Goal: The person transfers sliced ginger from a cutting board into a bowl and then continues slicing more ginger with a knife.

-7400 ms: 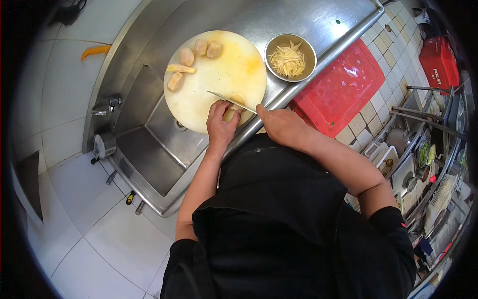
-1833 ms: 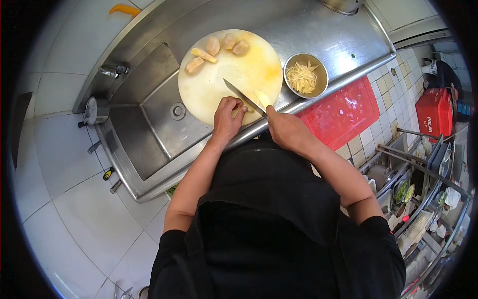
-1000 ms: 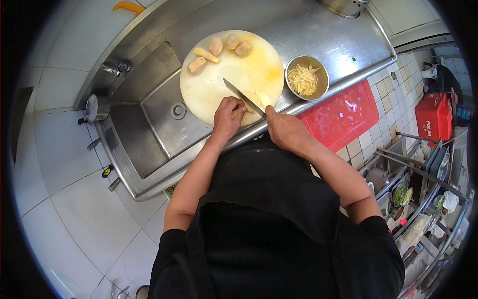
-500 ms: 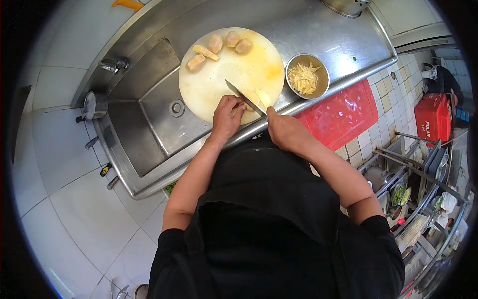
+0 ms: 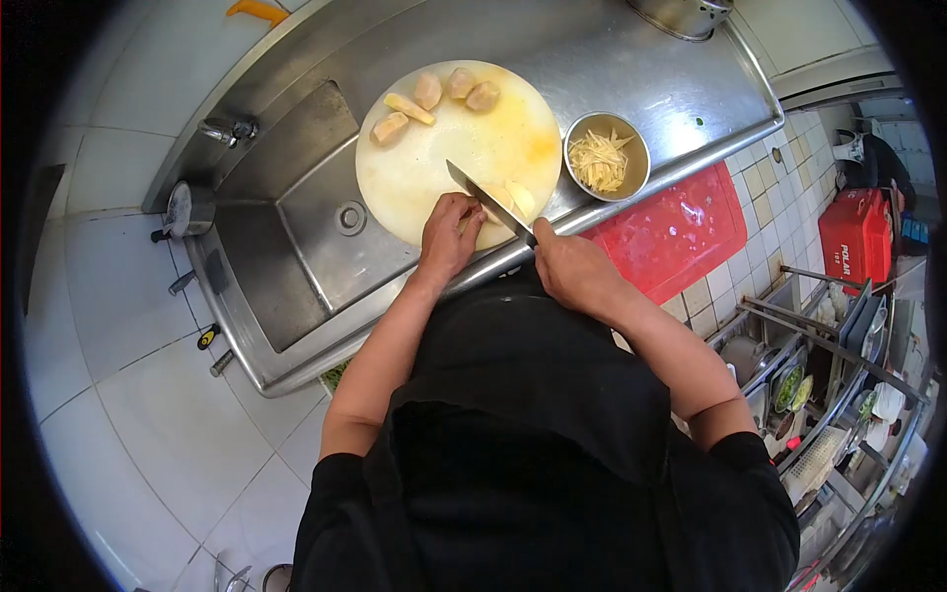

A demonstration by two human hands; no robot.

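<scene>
On a round white cutting board (image 5: 434,168) my right hand (image 5: 572,266) is wrapped round the handle of a knife (image 5: 488,201), its blade pointing up and left. My left hand (image 5: 451,235) has its fingers bent against a pale yellow piece by the blade, mostly hidden under them. Pale slices (image 5: 519,199) lie just right of the blade. Several peeled chunks (image 5: 428,91) sit along the board's upper part. Right of the board stands a metal bowl (image 5: 641,158) with thin pale strips (image 5: 599,161) in it.
A steel sink basin (image 5: 296,237) with a faucet (image 5: 229,130) is at the left. A metal pot (image 5: 686,15) stands at the top. Below the counter edge lies a red lid or tray (image 5: 681,242). A red cooler (image 5: 855,237) and a rack with dishes (image 5: 838,365) are at the right.
My right hand and the knife handle have shifted slightly down and right. The knife still lies between the slices and my left hand.
</scene>
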